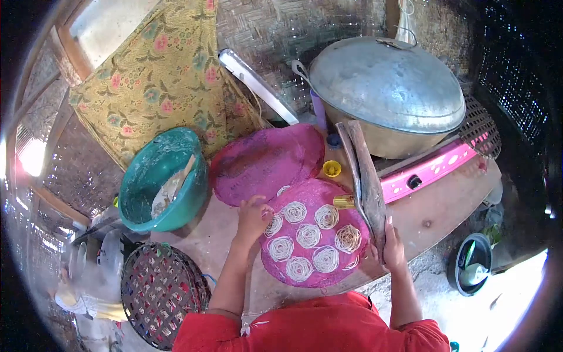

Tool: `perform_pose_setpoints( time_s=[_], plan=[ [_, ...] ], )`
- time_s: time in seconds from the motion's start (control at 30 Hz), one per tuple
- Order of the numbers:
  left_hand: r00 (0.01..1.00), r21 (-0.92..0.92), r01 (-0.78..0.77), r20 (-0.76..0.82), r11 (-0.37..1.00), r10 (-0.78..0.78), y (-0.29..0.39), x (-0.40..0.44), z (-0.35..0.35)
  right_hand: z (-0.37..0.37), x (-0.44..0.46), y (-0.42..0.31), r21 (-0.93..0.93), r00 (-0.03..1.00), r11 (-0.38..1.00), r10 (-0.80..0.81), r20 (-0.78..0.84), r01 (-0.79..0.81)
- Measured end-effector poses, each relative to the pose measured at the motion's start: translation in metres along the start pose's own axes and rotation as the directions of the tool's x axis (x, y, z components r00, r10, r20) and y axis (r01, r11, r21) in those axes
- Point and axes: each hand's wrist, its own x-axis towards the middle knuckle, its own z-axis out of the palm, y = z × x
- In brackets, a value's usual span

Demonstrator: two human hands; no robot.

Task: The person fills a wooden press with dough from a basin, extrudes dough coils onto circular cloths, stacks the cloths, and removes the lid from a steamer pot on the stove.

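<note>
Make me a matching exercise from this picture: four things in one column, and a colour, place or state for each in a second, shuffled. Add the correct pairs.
Things
1. Basin
2. Large pot
3. Nearer tray
4. Long wooden tool

Descriptions
A. Pink, bearing pale coils
B. Held in the right hand
C. Covered by a silvery lid
D. Bluish green, in front of the flowered cloth

Right pairs: 1-D, 2-C, 3-A, 4-B
</note>
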Motion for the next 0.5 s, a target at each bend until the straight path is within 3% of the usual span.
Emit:
perform_pose_setpoints(
  time_s=[0.13,0.27,0.4,0.47,0.5],
  plan=[
    [0.99,-0.039,-0.121,0.064,0.992,0.124,0.028,-0.006,-0.02,0.001,0.007,0.015,0.094,0.999,0.995,0.035,0.008,-0.035],
    [0.994,-0.034,-0.101,0.042,0.994,0.103,0.028,-0.001,-0.007,0.0,0.023,0.045,-0.011,0.994,0.999,-0.051,-0.098,0.05],
    [0.997,0.133,-0.018,0.079,0.991,0.007,0.013,0.003,0.003,0.009,0.001,0.006,0.061,0.994,0.998,-0.006,-0.113,0.013],
    [0.993,0.181,-0.002,0.12,0.984,-0.02,0.006,0.002,0.008,0.005,-0.007,-0.01,0.052,0.999,0.999,0.0,0.043,-0.002],
    [0.994,0.181,0.012,0.107,0.984,-0.032,0.004,0.002,0.01,0.004,-0.007,-0.008,0.054,0.999,0.999,0.001,0.041,-0.003]
  ],
)
